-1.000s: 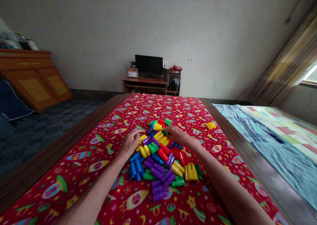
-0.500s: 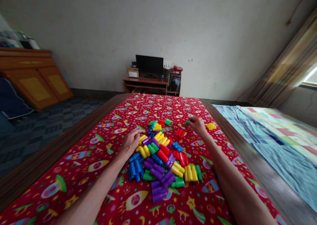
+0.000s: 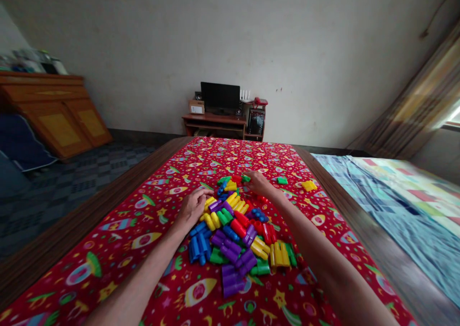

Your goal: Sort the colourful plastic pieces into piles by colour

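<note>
A loose pile of plastic toy blocks in purple, yellow, red, blue and green lies on the red patterned cloth [image 3: 136, 264]. At the pile's left side my left hand [image 3: 194, 204] rests with fingers loosely stretched, beside a yellow block [image 3: 210, 202], holding nothing. My right hand [image 3: 259, 183] reaches over the far end, its fingertips closed at a small green block [image 3: 246, 178]. Partly hidden under my right wrist is a red block [image 3: 263, 199]. Apart from the pile, to the right, lie another green block [image 3: 282, 180] and a yellow block [image 3: 309, 186].
Dark wooden table edges [image 3: 334, 206] show along the cloth. To the right is a bed with a blue sheet [image 3: 388, 230]. Against the far wall stands a desk [image 3: 214, 119] with a monitor [image 3: 220, 97]. A wooden cabinet [image 3: 64, 120] is at the left.
My right hand has let go of one green block, which now lies on the cloth at the right, and has moved left to another green block. My left hand stays by the pile.
</note>
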Action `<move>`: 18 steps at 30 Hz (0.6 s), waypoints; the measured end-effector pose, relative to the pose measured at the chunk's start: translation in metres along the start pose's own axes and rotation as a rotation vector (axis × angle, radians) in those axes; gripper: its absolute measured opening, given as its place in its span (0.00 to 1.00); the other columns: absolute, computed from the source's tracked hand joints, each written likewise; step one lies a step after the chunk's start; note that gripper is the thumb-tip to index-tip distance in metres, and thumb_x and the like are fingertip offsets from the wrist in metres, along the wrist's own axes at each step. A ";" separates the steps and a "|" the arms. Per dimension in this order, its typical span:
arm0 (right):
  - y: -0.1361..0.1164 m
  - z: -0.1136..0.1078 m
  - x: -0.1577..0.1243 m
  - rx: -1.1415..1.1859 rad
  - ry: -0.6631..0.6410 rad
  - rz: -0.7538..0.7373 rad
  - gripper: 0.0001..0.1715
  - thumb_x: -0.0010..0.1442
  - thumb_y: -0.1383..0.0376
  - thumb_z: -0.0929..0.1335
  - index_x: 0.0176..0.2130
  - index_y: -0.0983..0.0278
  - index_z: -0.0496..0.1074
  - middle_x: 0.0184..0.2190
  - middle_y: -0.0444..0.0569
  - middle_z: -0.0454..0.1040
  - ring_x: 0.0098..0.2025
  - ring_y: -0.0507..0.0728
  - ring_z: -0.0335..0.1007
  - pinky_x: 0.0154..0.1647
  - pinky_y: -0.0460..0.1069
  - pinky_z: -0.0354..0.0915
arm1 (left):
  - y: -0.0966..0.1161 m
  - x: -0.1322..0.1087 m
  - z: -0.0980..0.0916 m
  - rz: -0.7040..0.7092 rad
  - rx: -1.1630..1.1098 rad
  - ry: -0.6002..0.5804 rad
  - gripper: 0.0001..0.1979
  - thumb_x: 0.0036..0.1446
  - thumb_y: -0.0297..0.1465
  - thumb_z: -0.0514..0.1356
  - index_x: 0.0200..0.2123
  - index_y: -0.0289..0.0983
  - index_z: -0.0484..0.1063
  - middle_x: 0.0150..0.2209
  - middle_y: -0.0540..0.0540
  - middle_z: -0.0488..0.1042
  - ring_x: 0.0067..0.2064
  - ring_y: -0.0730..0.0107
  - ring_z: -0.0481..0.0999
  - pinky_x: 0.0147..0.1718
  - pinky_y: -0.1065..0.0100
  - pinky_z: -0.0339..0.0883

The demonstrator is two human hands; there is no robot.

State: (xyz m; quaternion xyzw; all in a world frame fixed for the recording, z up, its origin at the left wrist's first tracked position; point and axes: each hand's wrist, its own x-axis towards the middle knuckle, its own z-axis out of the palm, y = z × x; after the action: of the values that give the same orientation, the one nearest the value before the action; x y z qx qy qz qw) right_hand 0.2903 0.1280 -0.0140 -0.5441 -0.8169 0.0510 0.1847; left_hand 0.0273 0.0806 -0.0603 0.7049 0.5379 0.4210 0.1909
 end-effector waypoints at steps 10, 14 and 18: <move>0.011 -0.008 -0.004 -0.182 0.023 0.290 0.18 0.60 0.69 0.63 0.47 0.62 0.76 0.41 0.56 0.79 0.43 0.59 0.74 0.36 0.46 0.63 | 0.005 -0.003 -0.003 0.010 -0.012 -0.019 0.17 0.51 0.31 0.49 0.34 0.38 0.78 0.36 0.46 0.81 0.35 0.65 0.79 0.39 0.65 0.74; 0.044 -0.026 -0.020 -0.181 0.035 0.316 0.17 0.58 0.67 0.65 0.45 0.62 0.78 0.39 0.53 0.80 0.40 0.57 0.75 0.35 0.45 0.62 | 0.003 -0.002 -0.001 0.006 -0.006 -0.004 0.17 0.51 0.32 0.49 0.33 0.38 0.77 0.36 0.45 0.81 0.36 0.64 0.80 0.39 0.65 0.74; 0.067 -0.040 -0.027 -0.135 0.000 0.268 0.16 0.55 0.68 0.68 0.44 0.62 0.79 0.40 0.51 0.80 0.41 0.57 0.74 0.38 0.45 0.63 | 0.001 -0.002 0.001 0.004 0.018 0.004 0.18 0.51 0.33 0.48 0.33 0.37 0.77 0.37 0.44 0.81 0.39 0.61 0.80 0.41 0.64 0.74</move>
State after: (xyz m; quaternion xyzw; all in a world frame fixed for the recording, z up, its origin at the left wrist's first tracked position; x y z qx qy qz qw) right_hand 0.3723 0.1261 -0.0029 -0.6594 -0.7385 0.0201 0.1393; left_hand 0.0288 0.0790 -0.0607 0.7066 0.5408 0.4181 0.1827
